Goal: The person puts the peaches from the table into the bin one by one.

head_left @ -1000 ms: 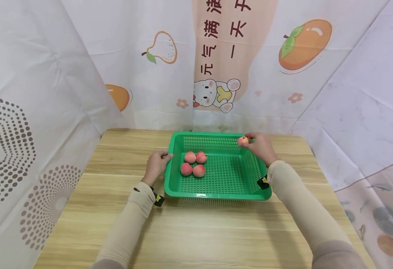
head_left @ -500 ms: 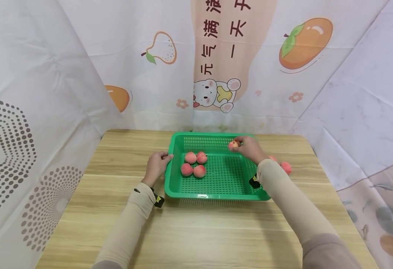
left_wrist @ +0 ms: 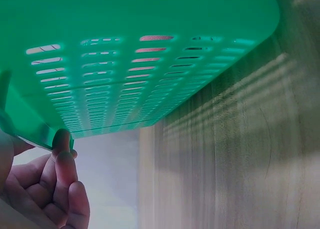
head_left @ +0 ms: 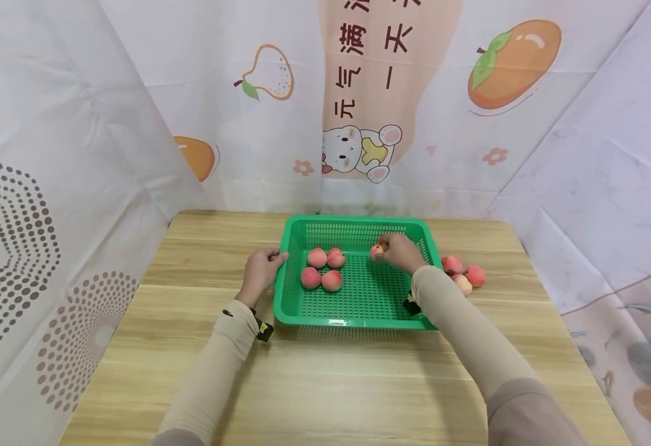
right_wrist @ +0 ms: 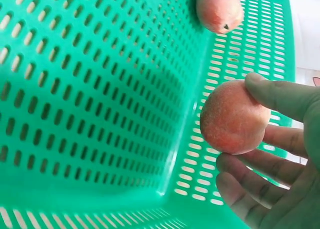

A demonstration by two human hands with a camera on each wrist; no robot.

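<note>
A green plastic basket (head_left: 347, 324) with slotted walls stands on the table. My left hand (head_left: 259, 272) holds its left rim; in the left wrist view the thumb and curled fingers (left_wrist: 65, 171) pinch the rim's edge from outside. Inside the basket's left half sit several pink-red peaches (head_left: 332, 280), grouped in two rows. Over the right half, near the back wall, my right hand (head_left: 405, 254) grips another peach (right_wrist: 232, 119) between thumb and fingers. The right wrist view has this peach inside the basket, below the rim, and part of another peach (right_wrist: 220, 9) farther along.
Three more peaches (head_left: 474, 275) lie on the wooden table (head_left: 325, 390), just right of the basket, partly behind the right sleeve (head_left: 464, 322). Behind the table hangs a printed curtain (head_left: 269, 148), and patterned cloth covers both sides.
My right hand has carried its peach left and down from the basket's back right corner into the basket. The peaches on the right have come into sight. My left hand stays on the rim.
</note>
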